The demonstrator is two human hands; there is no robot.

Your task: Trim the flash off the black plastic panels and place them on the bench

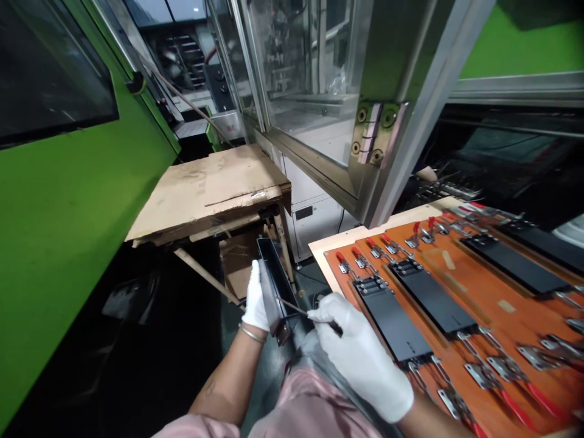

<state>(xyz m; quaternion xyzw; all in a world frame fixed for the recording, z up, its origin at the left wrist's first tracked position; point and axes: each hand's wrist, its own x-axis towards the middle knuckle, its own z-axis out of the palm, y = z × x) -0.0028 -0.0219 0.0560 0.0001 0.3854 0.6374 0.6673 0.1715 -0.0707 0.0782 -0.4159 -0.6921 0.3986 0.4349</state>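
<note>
My left hand point(255, 307), in a white glove, is closed on a long black channel-shaped part point(274, 277) that I hold tilted in front of me. My right hand point(356, 350), also gloved, pinches a thin rod-like tool point(295, 308). The tool's tip meets or overlaps the part near its lower end; I cannot tell whether it touches. Right of my hands, an orange fixture board point(460, 267) bears several dark flat panels, among them a nearer panel point(395, 322), held by red-handled toggle clamps point(483, 374).
A table topped with worn cardboard point(205, 188) stands ahead to the left, beside a green machine point(55, 243). A metal-framed glass door point(314, 134) with a hinge hangs over the fixture board's far side. Below the table is a cardboard box point(237, 261).
</note>
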